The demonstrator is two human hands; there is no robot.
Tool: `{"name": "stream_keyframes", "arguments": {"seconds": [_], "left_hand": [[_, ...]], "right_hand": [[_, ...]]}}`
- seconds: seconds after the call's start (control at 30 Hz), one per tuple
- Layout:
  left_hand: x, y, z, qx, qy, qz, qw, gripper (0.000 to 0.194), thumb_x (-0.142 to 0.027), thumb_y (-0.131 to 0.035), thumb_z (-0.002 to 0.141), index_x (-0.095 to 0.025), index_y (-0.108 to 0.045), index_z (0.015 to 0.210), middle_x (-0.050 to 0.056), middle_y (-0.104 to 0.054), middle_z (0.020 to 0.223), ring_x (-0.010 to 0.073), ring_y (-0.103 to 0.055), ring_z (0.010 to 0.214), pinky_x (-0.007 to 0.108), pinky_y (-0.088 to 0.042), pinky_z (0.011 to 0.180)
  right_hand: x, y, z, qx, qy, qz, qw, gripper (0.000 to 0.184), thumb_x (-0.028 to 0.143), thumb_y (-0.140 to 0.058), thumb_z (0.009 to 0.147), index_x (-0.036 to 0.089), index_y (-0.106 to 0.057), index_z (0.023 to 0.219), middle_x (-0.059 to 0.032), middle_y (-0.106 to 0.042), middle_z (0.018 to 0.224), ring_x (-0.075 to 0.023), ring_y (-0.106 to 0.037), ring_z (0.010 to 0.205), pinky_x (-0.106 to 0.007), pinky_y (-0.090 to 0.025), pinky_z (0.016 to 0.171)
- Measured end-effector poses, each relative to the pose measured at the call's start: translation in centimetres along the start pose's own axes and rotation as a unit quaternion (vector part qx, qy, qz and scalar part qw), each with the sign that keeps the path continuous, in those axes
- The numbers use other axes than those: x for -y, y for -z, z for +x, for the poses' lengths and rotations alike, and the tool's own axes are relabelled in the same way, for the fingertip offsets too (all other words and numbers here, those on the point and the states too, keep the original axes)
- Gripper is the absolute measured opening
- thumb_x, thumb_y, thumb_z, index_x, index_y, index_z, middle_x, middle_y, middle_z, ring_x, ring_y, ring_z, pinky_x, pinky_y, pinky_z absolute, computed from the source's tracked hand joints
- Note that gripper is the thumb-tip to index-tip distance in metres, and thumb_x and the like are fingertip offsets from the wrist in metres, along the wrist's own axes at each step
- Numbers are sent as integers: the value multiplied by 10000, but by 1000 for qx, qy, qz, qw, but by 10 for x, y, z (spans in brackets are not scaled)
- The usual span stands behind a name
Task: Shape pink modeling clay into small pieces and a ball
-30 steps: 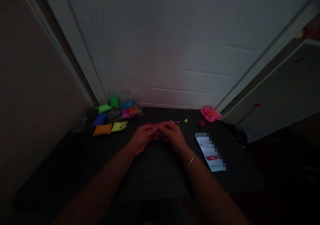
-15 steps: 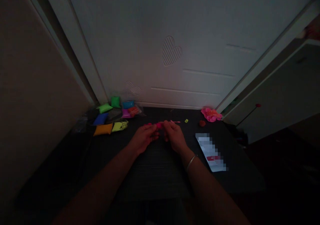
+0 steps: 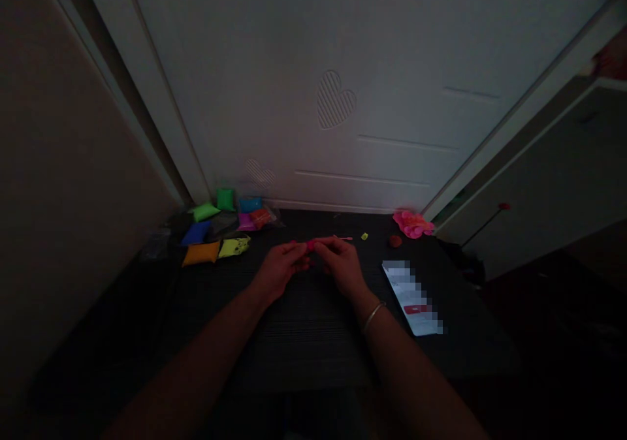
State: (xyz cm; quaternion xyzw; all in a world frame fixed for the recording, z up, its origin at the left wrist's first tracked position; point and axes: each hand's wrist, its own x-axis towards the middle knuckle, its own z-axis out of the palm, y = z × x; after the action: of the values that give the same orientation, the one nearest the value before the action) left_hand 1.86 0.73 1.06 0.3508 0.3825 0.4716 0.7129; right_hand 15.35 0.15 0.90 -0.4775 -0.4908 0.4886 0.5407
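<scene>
Between my two hands is a small piece of bright pink modelling clay (image 3: 310, 245). My left hand (image 3: 280, 265) is closed on it, thumb and fingers pinching from the left. From the right, the thumb and forefinger of my right hand (image 3: 340, 262) press against the same piece. Fingers hide most of its shape. Just behind my right hand lies a thin pink tool (image 3: 345, 238), partly covered by the fingers. A little yellow-green lump (image 3: 364, 236) and a reddish-brown lump (image 3: 394, 241) sit to its right on the dark table (image 3: 304, 342).
Several coloured clay packets, among them an orange one (image 3: 201, 254), a blue one (image 3: 196, 233) and a yellow one (image 3: 234, 247), lie at the back left. A pink petalled flower shape (image 3: 414, 224) stands back right. A lit phone (image 3: 410, 299) lies right of my hands, and a white panel (image 3: 274, 100) rises behind.
My right hand's fingers moved slightly off the pink clay, exposing more of it, then came back against it. My left hand has kept its hold in nearly the same place.
</scene>
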Motion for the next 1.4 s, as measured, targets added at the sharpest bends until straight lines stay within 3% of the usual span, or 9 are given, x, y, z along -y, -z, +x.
{"name": "stream_keyframes", "arguments": {"seconds": [0.43,0.57,0.67,0.77,1.0,1.4], "left_hand": [[4,3,3,-50,-77,158,983,214,-340,-692,601,-159,-686,715,17,-623,713,114,-516,643,232,-393,609],[2,4,2,-51,-112,239,963,152,-306,-674,614,-167,-697,669,34,-616,750,163,-537,776,236,-395,640],[1,3,1,-36,-101,228,968,212,-297,-660,633,-182,-709,805,54,-633,887,178,-540,863,234,-405,647],[1,1,0,-20,-74,202,976,303,-309,-658,642,-200,-688,923,53,-636,966,148,-557,771,240,-411,623],[0,1,1,-69,-76,222,970,230,-320,-690,602,-161,-710,767,36,-653,758,115,-519,619,223,-384,550],[0,3,2,-51,-74,188,978,269,-382,-661,625,-133,-654,728,44,-624,694,134,-545,648,215,-417,532]], "right_hand": [[1,0,-1,-1,-8,-35,999,314,436,-605,679,145,-643,792,41,-508,506,-38,-349,358,-171,-254,320],[2,0,-1,-3,-17,-43,999,291,420,-638,639,147,-642,740,14,-554,569,-45,-367,390,-178,-255,328],[2,1,0,-12,-12,-56,998,269,405,-634,641,148,-641,719,-4,-585,622,-50,-384,417,-179,-264,343],[2,2,0,-9,2,-69,998,250,396,-618,662,151,-646,699,-3,-593,641,-50,-393,430,-186,-279,371],[5,1,-2,9,-20,-76,997,245,389,-610,667,151,-655,700,19,-559,552,-60,-389,424,-194,-273,383],[2,4,2,-3,-16,-67,998,240,392,-611,668,161,-659,707,21,-560,563,-57,-367,410,-202,-262,386]]}}
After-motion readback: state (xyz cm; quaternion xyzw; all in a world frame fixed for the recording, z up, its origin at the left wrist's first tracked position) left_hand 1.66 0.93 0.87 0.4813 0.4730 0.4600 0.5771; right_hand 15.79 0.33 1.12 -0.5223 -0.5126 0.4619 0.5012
